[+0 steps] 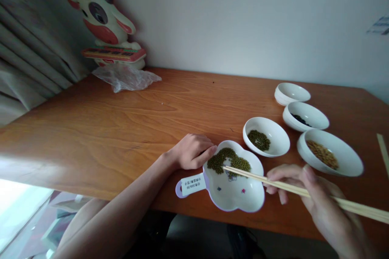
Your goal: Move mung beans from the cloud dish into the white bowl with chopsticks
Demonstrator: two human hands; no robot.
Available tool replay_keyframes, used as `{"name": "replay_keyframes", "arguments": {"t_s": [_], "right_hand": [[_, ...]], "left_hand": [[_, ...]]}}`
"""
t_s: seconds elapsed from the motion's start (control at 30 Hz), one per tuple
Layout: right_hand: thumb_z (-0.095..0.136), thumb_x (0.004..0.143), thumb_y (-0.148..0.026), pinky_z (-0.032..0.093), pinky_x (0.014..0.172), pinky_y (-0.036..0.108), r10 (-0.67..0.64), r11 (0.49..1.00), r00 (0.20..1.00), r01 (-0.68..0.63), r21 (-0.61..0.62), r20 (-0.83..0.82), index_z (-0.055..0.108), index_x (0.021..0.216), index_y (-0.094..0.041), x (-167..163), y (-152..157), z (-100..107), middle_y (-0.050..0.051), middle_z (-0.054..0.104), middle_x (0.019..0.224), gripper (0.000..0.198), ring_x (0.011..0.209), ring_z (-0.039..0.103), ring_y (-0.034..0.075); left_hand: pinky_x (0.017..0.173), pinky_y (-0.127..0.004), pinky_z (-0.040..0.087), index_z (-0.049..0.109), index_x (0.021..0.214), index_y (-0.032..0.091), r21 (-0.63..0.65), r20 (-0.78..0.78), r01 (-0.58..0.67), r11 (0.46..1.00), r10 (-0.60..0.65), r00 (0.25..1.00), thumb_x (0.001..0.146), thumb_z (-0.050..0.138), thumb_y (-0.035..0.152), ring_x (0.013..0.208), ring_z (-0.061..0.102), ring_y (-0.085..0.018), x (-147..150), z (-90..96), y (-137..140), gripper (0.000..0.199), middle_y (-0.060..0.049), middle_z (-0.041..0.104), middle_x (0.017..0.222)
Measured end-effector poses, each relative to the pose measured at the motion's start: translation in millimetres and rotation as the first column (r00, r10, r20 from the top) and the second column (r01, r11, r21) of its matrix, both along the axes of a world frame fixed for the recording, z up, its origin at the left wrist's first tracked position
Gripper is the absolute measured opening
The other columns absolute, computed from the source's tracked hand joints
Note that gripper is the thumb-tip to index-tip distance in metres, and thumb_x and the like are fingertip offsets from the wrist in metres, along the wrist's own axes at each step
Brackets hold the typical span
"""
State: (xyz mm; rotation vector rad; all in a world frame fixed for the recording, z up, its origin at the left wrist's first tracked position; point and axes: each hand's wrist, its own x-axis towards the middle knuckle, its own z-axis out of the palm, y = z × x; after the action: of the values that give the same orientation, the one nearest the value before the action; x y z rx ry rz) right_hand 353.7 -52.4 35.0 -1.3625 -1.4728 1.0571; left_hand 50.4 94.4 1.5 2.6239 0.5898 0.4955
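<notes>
A white flower-shaped dish [234, 194] with a purple rim and a labelled handle sits near the table's front edge. Green mung beans [226, 158] lie in its far lobes. My left hand [196, 151] rests on the table at its left side, fingers curled and thumb pressed on the rim. My right hand [313, 194] is closed around a pair of wooden chopsticks [282, 186], whose tips are close together at the beans. I cannot tell whether a bean is between them. Just beyond the dish stands a white bowl [279, 139] holding more mung beans.
On the right stand a bowl [349, 162] of yellowish beans, a bowl [319, 119] of dark beans and another white bowl [291, 91] farthest back. A cow-shaped toy keyboard [114, 28] and a clear plastic bag [127, 79] are at the back left. A pale stick [383, 149] lies at the right edge.
</notes>
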Motion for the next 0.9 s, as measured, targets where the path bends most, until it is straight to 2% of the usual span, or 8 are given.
{"name": "replay_keyframes", "arguments": {"t_s": [0.17,0.33,0.5,0.63,0.8,0.9], "right_hand": [[0.034,0.106,-0.052,0.053,0.061,0.032,-0.149,0.988,0.988,0.147,0.048,0.034,0.078,0.089,-0.023,-1,-3,12,0.008,0.072,0.081,0.055,0.068,0.063,0.020],[0.037,0.106,-0.049,0.050,0.069,0.034,-0.085,0.991,0.994,0.092,0.100,-0.066,0.075,0.082,-0.024,-8,5,10,0.006,0.068,0.076,0.051,0.074,0.062,0.021],[0.038,0.106,-0.048,0.046,0.064,0.031,-0.077,0.988,0.984,0.097,0.119,-0.163,0.068,0.075,-0.023,-10,6,1,0.004,0.061,0.070,0.050,0.072,0.058,0.019],[0.032,0.107,-0.050,0.048,0.056,0.028,-0.169,0.978,0.982,0.179,0.111,-0.088,0.073,0.087,-0.025,-5,-1,-8,0.004,0.068,0.074,0.052,0.065,0.059,0.017],[0.035,0.105,-0.056,0.050,0.054,0.026,-0.214,0.965,0.976,0.216,0.152,-0.026,0.074,0.075,-0.025,-2,3,-12,0.005,0.070,0.071,0.058,0.070,0.064,0.019],[0.032,0.105,-0.056,0.051,0.053,0.025,-0.213,0.961,0.977,0.215,0.172,-0.032,0.076,0.076,-0.026,-6,8,-12,0.004,0.071,0.070,0.061,0.065,0.063,0.018]], "left_hand": [[0.068,-0.030,0.043,0.052,0.071,0.019,0.038,0.009,-0.010,0.999,0.010,1.000,0.106,0.033,0.030,0.067,0.056,-0.016,1,0.0,-1,0.041,-0.005,0.064,0.074],[0.068,-0.031,0.043,0.051,0.072,0.019,0.050,-0.013,-0.017,0.999,0.017,1.000,0.106,0.033,0.029,0.068,0.056,-0.016,1,-1.6,-1,0.040,-0.004,0.062,0.075],[0.068,-0.031,0.043,0.048,0.072,0.020,0.057,-0.016,-0.006,0.998,0.007,1.000,0.106,0.031,0.028,0.067,0.055,-0.016,1,-2.4,-2,0.039,-0.004,0.060,0.073],[0.067,-0.033,0.042,0.048,0.072,0.020,0.099,-0.022,-0.021,0.995,0.023,0.999,0.105,0.031,0.027,0.066,0.054,-0.017,0,-2.4,-4,0.038,-0.004,0.059,0.072],[0.065,-0.033,0.043,0.050,0.071,0.020,0.099,-0.021,-0.045,0.994,0.047,0.999,0.105,0.032,0.026,0.064,0.053,-0.016,-1,-3.6,-7,0.039,-0.004,0.058,0.070],[0.064,-0.033,0.043,0.051,0.072,0.020,0.080,-0.024,-0.041,0.996,0.043,0.999,0.105,0.032,0.026,0.064,0.052,-0.016,-2,-4.7,-7,0.039,-0.003,0.058,0.070]]}}
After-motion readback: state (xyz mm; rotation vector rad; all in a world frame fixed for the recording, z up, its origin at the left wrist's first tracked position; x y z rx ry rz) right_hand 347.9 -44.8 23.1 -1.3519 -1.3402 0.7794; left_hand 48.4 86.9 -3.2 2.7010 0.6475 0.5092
